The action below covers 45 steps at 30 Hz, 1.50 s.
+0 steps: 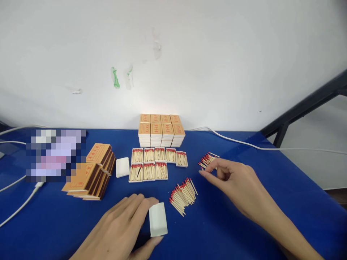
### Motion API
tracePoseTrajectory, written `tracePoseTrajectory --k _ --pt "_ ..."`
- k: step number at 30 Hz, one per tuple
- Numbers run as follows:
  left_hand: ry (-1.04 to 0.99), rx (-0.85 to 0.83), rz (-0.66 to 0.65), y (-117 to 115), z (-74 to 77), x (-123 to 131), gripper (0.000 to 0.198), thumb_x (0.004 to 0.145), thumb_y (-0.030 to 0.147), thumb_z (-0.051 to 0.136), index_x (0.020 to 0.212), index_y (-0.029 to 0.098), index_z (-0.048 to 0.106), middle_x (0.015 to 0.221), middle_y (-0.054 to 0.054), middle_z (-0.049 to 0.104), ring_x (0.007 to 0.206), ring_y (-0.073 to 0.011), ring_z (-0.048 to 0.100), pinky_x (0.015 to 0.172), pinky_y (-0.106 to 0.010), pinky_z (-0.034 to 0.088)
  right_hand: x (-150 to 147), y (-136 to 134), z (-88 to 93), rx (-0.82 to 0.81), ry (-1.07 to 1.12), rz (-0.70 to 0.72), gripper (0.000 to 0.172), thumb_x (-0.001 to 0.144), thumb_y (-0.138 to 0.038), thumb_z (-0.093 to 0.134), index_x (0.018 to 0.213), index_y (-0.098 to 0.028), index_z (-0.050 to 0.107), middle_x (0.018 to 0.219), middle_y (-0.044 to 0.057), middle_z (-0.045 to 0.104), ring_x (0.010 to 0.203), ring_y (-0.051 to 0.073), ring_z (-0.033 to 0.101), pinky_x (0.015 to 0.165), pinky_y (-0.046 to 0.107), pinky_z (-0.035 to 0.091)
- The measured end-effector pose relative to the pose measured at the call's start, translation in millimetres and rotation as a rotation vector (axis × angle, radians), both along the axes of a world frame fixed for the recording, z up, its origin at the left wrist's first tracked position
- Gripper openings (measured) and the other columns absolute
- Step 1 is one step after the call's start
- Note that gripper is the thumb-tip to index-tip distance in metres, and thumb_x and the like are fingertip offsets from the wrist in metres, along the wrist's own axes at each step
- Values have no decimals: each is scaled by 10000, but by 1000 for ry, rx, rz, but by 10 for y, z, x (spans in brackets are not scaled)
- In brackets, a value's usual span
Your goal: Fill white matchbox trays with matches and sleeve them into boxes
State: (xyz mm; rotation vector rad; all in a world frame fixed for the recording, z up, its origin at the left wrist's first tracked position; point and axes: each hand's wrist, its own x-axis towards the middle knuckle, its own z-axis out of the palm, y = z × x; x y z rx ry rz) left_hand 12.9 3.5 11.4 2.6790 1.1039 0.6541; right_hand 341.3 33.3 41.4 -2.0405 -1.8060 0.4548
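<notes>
On the blue worktop (54, 224), left hand (121, 225) fingers clasp an empty white tray (158, 219), right hand (235, 184) fingers curl at the far match heap (208, 159), grip unclear; eight filled trays (149, 170) stand done, near match heap (183, 196) unboxed.

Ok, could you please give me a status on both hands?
Left grip holds white tray. Right grip at far match pile, closure unclear. Near match pile lies loose between them.

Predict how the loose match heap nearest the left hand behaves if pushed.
The match heap beside the white tray would probably scatter: nothing binds the sticks. Thin and light-looking, they likely slide over the smooth blue table. Some may roll.
</notes>
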Motion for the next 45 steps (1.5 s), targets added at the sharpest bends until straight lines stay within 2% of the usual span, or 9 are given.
tracePoseTrajectory --k 3,7,13,16,21,29,33,39,45 --pt "8 -19 1 -8 -2 -10 403 1115 562 600 1382 262 631 1156 -55 837 1041 -271 861 759 -304 730 -122 -74 38 -132 215 141 369 964 -589 721 821 -251 761 573 -74 426 552 133 389 551 293 308" --pt "0 -27 3 -11 -9 3 392 1104 547 627 1376 265 631 1146 -52 837 1027 -274 863 766 -312 733 -234 -136 35 -185 272 161 352 976 -589 718 865 -263 793 587 -67 477 560 136 420 539 296 298" --pt "-6 -26 7 -7 -6 -16 398 1100 541 634 1396 276 618 1145 -50 837 1015 -274 864 778 -324 738 18 -25 -15 76 -38 -61 341 990 -591 675 947 -283 814 576 -46 531 530 169 496 545 307 323" --pt "10 -13 1 -5 -1 -30 398 1108 551 617 1390 269 610 1149 -55 837 1025 -278 865 771 -327 739 117 37 -18 50 -230 -155 256 987 -533 686 993 -310 812 610 -36 595 561 198 556 560 307 306" --pt "30 -8 -18 9 4 -8 390 1129 544 578 1395 259 581 1131 -60 832 1012 -274 865 782 -344 741 60 60 -19 -49 -299 -117 188 999 -482 699 1027 -347 826 675 -29 682 620 221 640 581 311 319" --pt "8 -7 -14 12 45 27 344 1143 539 542 1361 276 578 1065 -29 818 932 -262 858 769 -374 741 12 56 -69 -19 -321 -69 165 1000 -397 664 996 -316 807 650 -23 664 587 219 638 561 302 292" --pt "12 -5 -3 5 30 22 348 1139 544 552 1362 279 589 1081 -30 827 953 -263 862 782 -363 740 31 31 -42 -34 -228 -25 163 981 -379 673 920 -294 799 610 -30 593 575 198 572 563 304 284" --pt "16 38 17 -16 -29 3 409 1126 593 556 1389 283 596 1143 -43 846 1015 -278 870 792 -349 742 -100 -94 34 -162 185 149 289 979 -505 717 836 -265 789 577 -74 401 550 134 375 554 291 301" --pt "49 22 6 -11 -44 -20 446 1099 586 619 1412 269 596 1206 -63 849 1067 -289 866 812 -340 743 -83 -80 20 -104 116 105 304 985 -534 707 876 -270 810 576 -60 473 543 143 450 549 295 308"
